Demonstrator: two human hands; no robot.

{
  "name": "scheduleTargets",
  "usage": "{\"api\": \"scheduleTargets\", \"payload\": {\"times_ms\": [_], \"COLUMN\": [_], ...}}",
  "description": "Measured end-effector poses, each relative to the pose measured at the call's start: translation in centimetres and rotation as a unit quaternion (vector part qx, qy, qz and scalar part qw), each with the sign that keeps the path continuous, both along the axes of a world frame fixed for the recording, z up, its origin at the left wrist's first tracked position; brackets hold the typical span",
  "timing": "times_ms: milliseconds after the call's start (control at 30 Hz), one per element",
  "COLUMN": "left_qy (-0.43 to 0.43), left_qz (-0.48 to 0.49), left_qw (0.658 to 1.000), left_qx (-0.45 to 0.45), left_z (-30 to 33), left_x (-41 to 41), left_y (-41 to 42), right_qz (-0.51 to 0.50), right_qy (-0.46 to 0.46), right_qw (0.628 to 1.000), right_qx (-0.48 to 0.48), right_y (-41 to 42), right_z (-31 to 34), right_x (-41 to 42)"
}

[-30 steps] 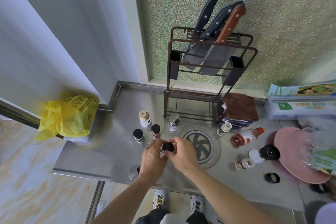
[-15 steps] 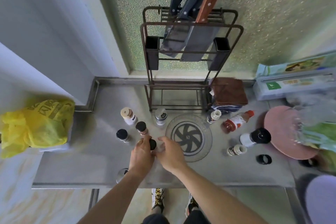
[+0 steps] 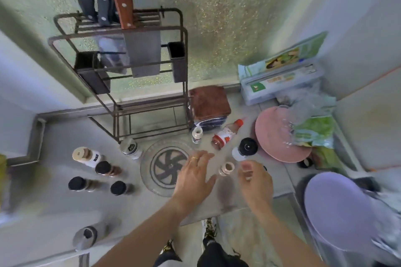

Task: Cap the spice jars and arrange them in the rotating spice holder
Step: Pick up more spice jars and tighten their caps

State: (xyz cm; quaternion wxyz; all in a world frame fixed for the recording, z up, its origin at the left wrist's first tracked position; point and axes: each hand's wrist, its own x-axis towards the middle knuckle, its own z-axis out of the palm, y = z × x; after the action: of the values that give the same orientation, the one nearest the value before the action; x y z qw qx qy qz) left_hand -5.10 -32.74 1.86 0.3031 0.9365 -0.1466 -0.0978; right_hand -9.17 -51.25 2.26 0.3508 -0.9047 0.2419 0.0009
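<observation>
The round spice holder base [image 3: 152, 176] with a dark swirl pattern lies flat on the steel counter. Left of it stand three black-capped jars [image 3: 118, 187], [image 3: 77, 183], [image 3: 103, 168], a cork-topped jar [image 3: 81, 155] and a silver-topped shaker [image 3: 130, 147]. An uncapped jar [image 3: 226, 168] stands right of the base. My left hand [image 3: 193, 178] hovers just left of it, fingers spread and empty. My right hand [image 3: 256, 180] is just right of it, fingers curled downward, with nothing seen in it. A sliver of a black cap [image 3: 264, 167] shows past its fingers.
A white bottle with a black cap [image 3: 245, 148], a red-capped bottle lying down [image 3: 225, 134] and a small white jar [image 3: 197, 134] sit behind the hands. A knife rack [image 3: 184, 84], brown cloth [image 3: 209, 104] and pink plate [image 3: 275, 136] crowd the back. Another jar [image 3: 86, 236] lies near the front edge.
Both hands let go of the black-capped jar, which now stands at the left. They moved right, to either side of the uncapped jar. The view swung downward and right.
</observation>
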Motion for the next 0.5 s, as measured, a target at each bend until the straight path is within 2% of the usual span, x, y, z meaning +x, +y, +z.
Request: {"api": "scheduleTargets", "payload": {"times_ms": [100,233,367,500], "left_qy": [0.041,0.073,0.084,0.090], "left_qz": [-0.019,-0.010,0.008,0.023], "left_qw": [0.999,0.997,0.994,0.993], "left_qx": [0.014,0.038,0.070,0.078], "left_z": [-1.9,-3.9,-5.2,-5.4], "left_x": [0.3,0.5,1.0,1.2], "left_y": [-4.2,-7.7,-9.4,-10.1], "right_qz": [-0.023,0.027,0.110,0.138], "right_qy": [0.037,0.127,0.168,0.175], "right_qw": [0.998,0.987,0.974,0.971], "right_qx": [-0.045,-0.098,-0.109,-0.091], "right_y": [-4.8,-8.8,-10.4,-10.7], "right_z": [-2.3,-5.6,-8.1,-8.8], "right_x": [-0.5,0.1,1.0,1.1]}}
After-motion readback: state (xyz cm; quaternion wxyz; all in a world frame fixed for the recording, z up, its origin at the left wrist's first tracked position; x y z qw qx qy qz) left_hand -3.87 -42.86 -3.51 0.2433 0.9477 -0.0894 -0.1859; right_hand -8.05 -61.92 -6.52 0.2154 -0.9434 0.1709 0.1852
